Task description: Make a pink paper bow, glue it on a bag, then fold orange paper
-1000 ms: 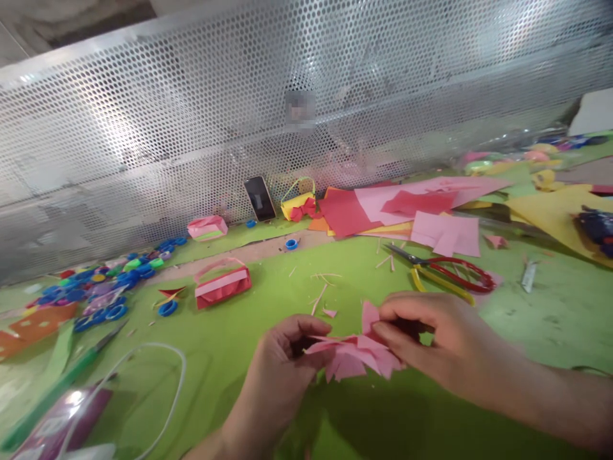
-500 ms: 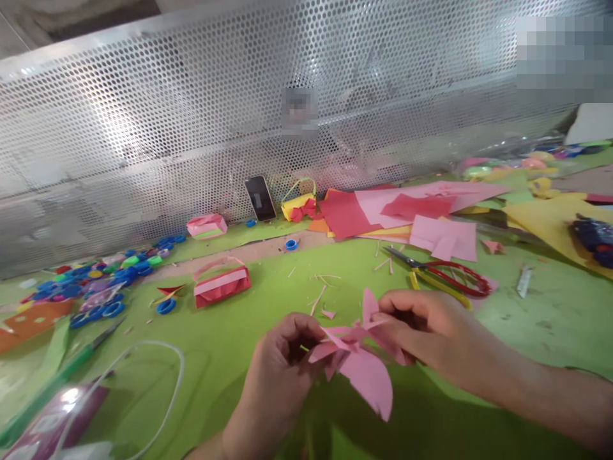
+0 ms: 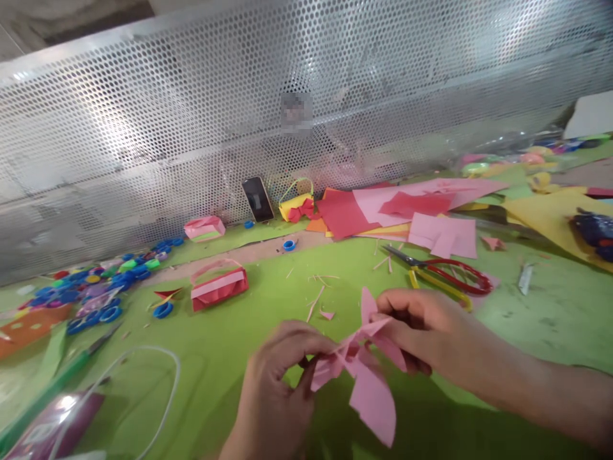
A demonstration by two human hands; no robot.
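Note:
A pink paper piece with several petal-like flaps is held above the green table between my two hands. My left hand pinches its left flaps between thumb and fingers. On the other side, my right hand grips the upper right flaps, fingers closed. One large rounded flap hangs down toward me. Scissors with red and yellow handles lie just beyond my right hand. Thin pink paper scraps are scattered past my left hand.
A red paper bag, a pink paper box, a phone and a yellow paper bag stand farther back. Coloured paper sheets lie at back right. Bottle caps and a white cable are on the left.
My left hand has shifted its pinch up and right along the paper. The large flap has swung lower and looks more folded. My right hand has hardly moved.

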